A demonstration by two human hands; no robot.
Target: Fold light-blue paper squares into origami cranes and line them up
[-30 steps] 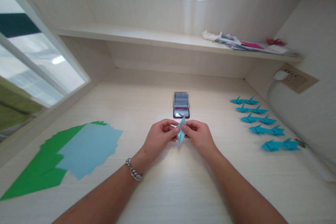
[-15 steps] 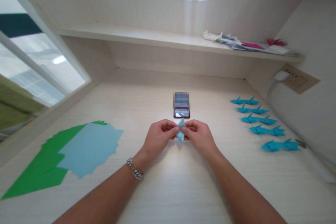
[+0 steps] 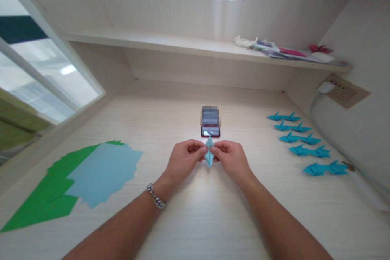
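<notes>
Between my two hands is a light blue piece of folded origami paper [image 3: 209,152], a narrow diamond with its points toward and away from me. My left hand [image 3: 189,152] pinches its left edge, thumb on top and fingers curled beneath. On the opposite edge, my right hand [image 3: 228,153] grips it the same way. The paper is held just above the desk, and its underside is hidden. Just beyond its far tip lies a phone [image 3: 210,131] with a lit, partly blurred screen.
Light blue paper sheets [image 3: 106,172] overlap green sheets [image 3: 36,203] on the left. Several folded blue paper cranes [image 3: 310,151] stand in paired rows at right. A cable [image 3: 318,124] runs from the wall socket [image 3: 347,91]. Papers [image 3: 283,52] lie on the shelf [image 3: 170,44].
The fingers shift slightly on the folded paper, and its far half now looks split by a centre line. Both hands stay in nearly the same place.
</notes>
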